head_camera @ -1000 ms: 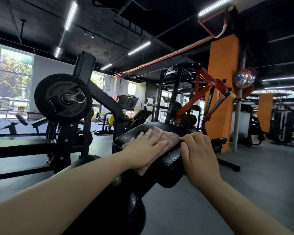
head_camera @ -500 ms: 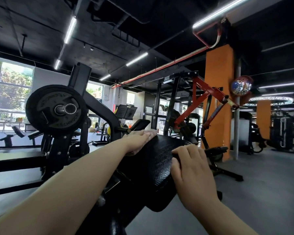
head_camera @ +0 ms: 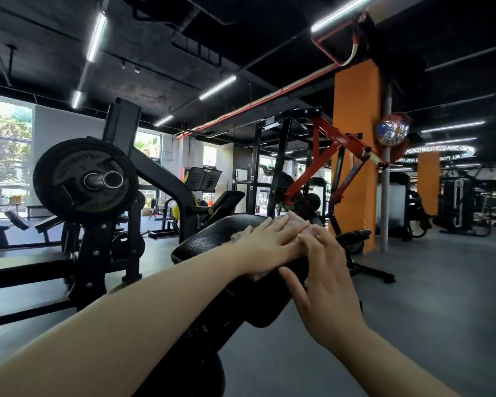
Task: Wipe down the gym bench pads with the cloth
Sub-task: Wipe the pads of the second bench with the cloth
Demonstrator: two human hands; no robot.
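Observation:
A black textured bench pad [head_camera: 209, 239] slopes up in front of me at mid-frame. My left hand [head_camera: 272, 242] lies flat with straight fingers on a pale pink cloth [head_camera: 299, 223], pressing it onto the pad's upper right part. Only the cloth's edges show around the fingers. My right hand [head_camera: 327, 285] rests on the pad's right edge, its fingers spread and touching the pad beside my left hand, thumb hooked along the side.
A plate-loaded machine with a black weight plate [head_camera: 83, 180] stands close on the left. A red and black rack [head_camera: 327, 156] and an orange pillar [head_camera: 355, 156] are behind the pad. Grey floor [head_camera: 427, 296] stretches to the right.
My left hand has slid the cloth from the pad's far left edge back to the right, next to my right hand. The right hand has stayed on the pad's right edge.

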